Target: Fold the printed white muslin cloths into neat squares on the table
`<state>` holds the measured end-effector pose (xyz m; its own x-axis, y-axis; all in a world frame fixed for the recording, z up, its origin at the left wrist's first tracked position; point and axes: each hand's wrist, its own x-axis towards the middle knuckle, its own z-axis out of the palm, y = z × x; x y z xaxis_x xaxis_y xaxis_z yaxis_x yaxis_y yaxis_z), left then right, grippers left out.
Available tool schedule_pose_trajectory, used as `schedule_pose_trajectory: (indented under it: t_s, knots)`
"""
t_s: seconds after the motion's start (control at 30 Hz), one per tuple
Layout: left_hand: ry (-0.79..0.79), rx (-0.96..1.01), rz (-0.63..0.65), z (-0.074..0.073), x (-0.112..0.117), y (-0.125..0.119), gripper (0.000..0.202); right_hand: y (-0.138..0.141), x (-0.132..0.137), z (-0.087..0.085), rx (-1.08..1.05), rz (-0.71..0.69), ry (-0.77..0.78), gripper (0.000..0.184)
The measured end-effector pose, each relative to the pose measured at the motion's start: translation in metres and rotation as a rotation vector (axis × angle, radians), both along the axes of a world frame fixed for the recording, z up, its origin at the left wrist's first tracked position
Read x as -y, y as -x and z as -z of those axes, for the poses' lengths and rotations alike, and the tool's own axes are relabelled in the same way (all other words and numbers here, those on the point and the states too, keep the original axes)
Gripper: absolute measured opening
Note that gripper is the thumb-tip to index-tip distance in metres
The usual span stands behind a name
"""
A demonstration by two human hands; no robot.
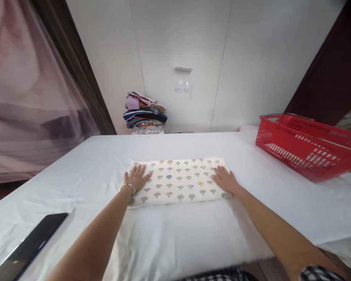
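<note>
A folded cream cloth [178,181] printed with small mushrooms lies flat in the middle of the white table [105,156]. My left hand [136,177] rests palm down on its left end, fingers spread and open; a thin bracelet circles that wrist. My right hand [226,180] lies flat on the cloth's right end, fingers stretched out. Neither hand holds anything.
A red plastic basket [304,146] stands at the table's right edge. A stack of folded clothes [145,113] sits behind the table against the white wall. A dark flat object [29,248] lies at the near left corner. A sheer curtain hangs on the left.
</note>
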<state>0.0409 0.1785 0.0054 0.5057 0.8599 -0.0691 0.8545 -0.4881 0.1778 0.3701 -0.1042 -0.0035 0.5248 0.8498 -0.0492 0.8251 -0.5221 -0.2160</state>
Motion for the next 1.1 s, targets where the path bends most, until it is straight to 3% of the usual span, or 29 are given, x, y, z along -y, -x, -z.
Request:
schedule_pose_trajectory:
  t_s: [0.13,0.27,0.37,0.53,0.73,0.9,1.0,1.1]
  knots:
    - [0.005,0.078,-0.025,-0.016,0.017,0.012,0.057,0.005,0.031,-0.005,0.005,-0.028,-0.180,0.056]
    - [-0.083,0.159,0.178,-0.015,0.052,0.055,0.053,0.010,0.086,0.008,0.022,-0.243,-0.244,0.055]
    - [-0.139,0.139,0.330,-0.006,0.070,0.090,0.056,0.009,0.106,0.014,0.078,-0.328,-0.234,0.052]
    - [-0.246,0.131,0.350,0.001,0.068,0.115,0.056,0.004,0.092,0.009,0.204,-0.353,-0.158,0.052]
    - [-0.349,0.124,0.351,0.000,0.062,0.104,0.063,0.002,0.068,-0.001,0.278,-0.334,-0.051,0.060]
    - [-0.371,0.197,0.243,-0.002,0.058,0.101,0.052,0.000,0.061,-0.012,0.246,-0.282,-0.073,0.052]
    - [-0.365,0.359,0.215,-0.020,0.053,0.104,0.039,-0.009,0.060,-0.030,0.144,-0.180,-0.176,0.044]
    - [-0.311,0.560,0.138,-0.055,0.050,0.105,0.032,-0.024,0.062,-0.061,0.038,-0.123,-0.361,0.038]
